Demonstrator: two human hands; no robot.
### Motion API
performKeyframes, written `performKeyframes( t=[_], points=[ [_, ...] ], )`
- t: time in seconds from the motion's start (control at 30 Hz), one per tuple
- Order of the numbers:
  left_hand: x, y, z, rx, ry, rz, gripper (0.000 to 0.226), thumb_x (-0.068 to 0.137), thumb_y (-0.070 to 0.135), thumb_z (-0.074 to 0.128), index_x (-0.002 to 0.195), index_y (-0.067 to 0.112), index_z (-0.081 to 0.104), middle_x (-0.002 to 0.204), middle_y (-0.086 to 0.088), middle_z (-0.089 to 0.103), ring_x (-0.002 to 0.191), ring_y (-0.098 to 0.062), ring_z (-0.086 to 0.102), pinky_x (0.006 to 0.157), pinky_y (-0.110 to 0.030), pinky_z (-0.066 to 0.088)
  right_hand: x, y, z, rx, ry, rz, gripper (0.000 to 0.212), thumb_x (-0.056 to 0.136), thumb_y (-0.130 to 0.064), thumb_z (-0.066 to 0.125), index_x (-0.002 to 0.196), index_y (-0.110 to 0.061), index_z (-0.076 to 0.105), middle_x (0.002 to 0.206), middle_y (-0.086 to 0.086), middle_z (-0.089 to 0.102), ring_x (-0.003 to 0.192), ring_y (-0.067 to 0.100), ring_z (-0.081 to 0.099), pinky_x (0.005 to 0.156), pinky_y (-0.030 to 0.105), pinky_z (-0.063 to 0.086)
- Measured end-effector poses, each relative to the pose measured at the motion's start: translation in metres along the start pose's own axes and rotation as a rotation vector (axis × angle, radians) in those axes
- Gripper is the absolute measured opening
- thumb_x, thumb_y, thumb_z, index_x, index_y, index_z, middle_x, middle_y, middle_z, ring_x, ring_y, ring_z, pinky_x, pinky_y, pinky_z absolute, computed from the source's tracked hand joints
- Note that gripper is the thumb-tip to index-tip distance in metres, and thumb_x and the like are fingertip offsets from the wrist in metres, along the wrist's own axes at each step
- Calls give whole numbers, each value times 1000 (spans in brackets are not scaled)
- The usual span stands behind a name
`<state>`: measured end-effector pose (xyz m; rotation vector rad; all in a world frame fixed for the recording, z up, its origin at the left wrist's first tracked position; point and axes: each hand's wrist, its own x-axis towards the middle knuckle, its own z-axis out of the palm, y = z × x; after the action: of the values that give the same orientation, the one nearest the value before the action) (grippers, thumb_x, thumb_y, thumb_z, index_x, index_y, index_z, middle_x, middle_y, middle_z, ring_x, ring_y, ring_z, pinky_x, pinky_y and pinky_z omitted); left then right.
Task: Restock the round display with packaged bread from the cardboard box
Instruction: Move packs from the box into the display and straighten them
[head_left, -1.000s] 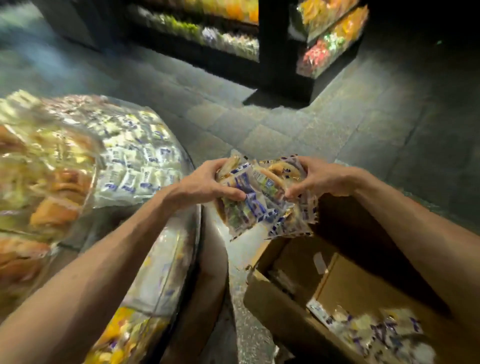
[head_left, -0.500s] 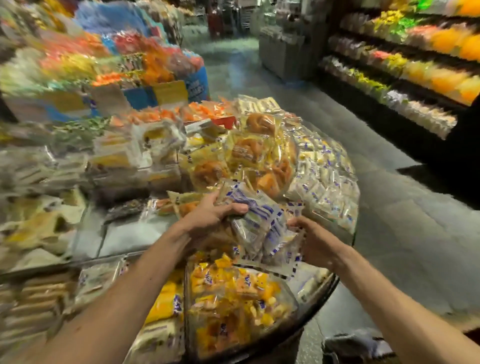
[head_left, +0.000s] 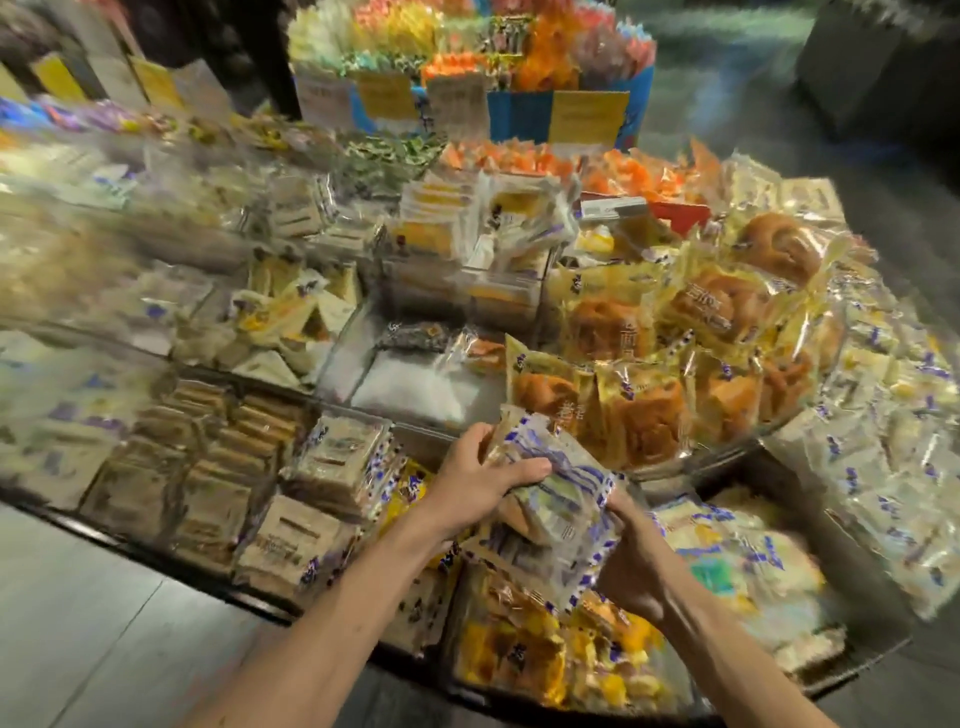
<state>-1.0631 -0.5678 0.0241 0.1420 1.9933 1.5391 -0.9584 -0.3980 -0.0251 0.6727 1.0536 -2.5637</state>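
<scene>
1 round display (head_left: 156, 561) fills most of the head view. Its dark rim curves across the near edge, and clear walls divide its top into compartments.

- Far right compartment: packets of brown buns (head_left: 644, 415) in yellow-tinted wrap, piled high and overlapping.
- Near left compartment: flat packets of sliced bread (head_left: 291, 540), stacked in rows.
- Near right compartment: pale packets with blue print (head_left: 737, 566), lying loose.
- Near centre compartment, directly under the hands: yellow packets (head_left: 519, 654).
- Centre compartment (head_left: 415, 395): mostly bare white floor, with 1 dark packet at its far edge.

2 bare forearms enter from the bottom edge and converge over the near centre compartment.

The bundle of packaged bread (head_left: 566, 499) is held between both hands above the yellow packets, just in front of the brown buns. It consists of several clear packets with blue-and-white printed edges; the exact count cannot be told because of blur. Its long axis runs diagonally, from far left to near right, with the broad face of the top packet turned upward.

The left hand (head_left: 478, 483) lies on top of the bundle's far-left end, fingers curled over the upper packet and clasping it. The right hand (head_left: 634, 566) grips the near-right end from the side and below, fingers wrapped round the packet edges.
</scene>
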Motion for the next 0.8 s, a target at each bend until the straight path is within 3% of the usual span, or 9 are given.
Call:
performKeyframes(
  t=[0.07, 0.17, 0.33, 0.47, 0.53, 0.6, 0.67, 0.73, 0.8],
  points=[
    [-3, 1, 0, 46, 75, 52, 33, 80, 35, 82, 93, 34, 51, 89, 29, 51, 79, 16, 52, 71, -9, 44, 8, -5, 3, 20, -13, 9, 74, 73, -47, 82, 135, -12, 61, 137, 19, 59, 125, 40, 58, 103, 58, 46],
    [-3, -3, -4, 94, 168, 107, 43, 72, 53, 83, 105, 33, 65, 100, 21, 67, 92, 11, 60, 85, -16, 50, 13, -10, 6, 24, -65, 34, 46, 86, -41, 64, 121, -13, 71, 131, 19, 64, 114, 37, 66, 84, 51, 58],
    [-11, -6, -12, 102, 260, 149, 58, 70, 56, 82, 119, 35, 58, 108, 8, 66, 102, -5, 63, 85, -21, 51, 20, -9, 3, 13, -117, 64, 76, 35, -39, 98, 106, -17, 79, 121, 17, 70, 105, 33, 70, 81, 50, 59],
    [-20, -8, -17, 355, 292, 247, 41, 85, 55, 68, 115, 34, 51, 111, 15, 59, 102, -7, 61, 94, -36, 53, 22, -2, 15, 5, -174, 57, 84, 39, -37, 97, 117, -17, 74, 125, 17, 68, 109, 34, 68, 87, 55, 56],
    [-27, -6, -15, 502, 257, 312, 37, 91, 50, 62, 122, 30, 54, 132, 9, 50, 110, -4, 51, 108, -35, 43, 21, -1, 30, 9, -220, 29, 73, 44, -42, 96, 109, -14, 78, 118, 16, 71, 106, 31, 70, 82, 49, 59],
    [-30, -4, -17, 566, 113, 363, 60, 83, 59, 66, 135, 32, 51, 157, 11, 17, 128, -4, 35, 113, -30, 29, 19, 4, 46, 82, -310, -22, 59, 77, -40, 80, 122, -4, 70, 128, 21, 64, 117, 32, 64, 90, 46, 55],
    [-29, -5, -25, 666, -104, 376, 103, 69, 67, 74, 154, 32, 28, 158, 24, -12, 147, -5, 11, 118, -39, 18, 23, 13, 45, 83, -148, 12, 45, 83, -37, 65, 116, -6, 73, 124, 20, 67, 108, 33, 69, 78, 43, 59],
    [-29, -8, -38, 836, -254, 403, 132, 60, 69, 80, 158, 34, -2, 155, 28, -27, 146, -1, -15, 116, -42, 6, 20, 17, 51, 102, -89, -13, 44, 69, -38, 74, 102, -9, 79, 118, 20, 70, 97, 33, 72, 69, 43, 60],
    [-31, -8, -50, 1012, -319, 456, 136, 61, 69, 80, 154, 41, -16, 153, 25, -34, 138, 3, -30, 107, -41, 2, 19, 19, 64, 84, -119, -24, 62, 35, -33, 93, 89, -6, 81, 101, 20, 75, 83, 30, 74, 62, 39, 60]
  ],
)
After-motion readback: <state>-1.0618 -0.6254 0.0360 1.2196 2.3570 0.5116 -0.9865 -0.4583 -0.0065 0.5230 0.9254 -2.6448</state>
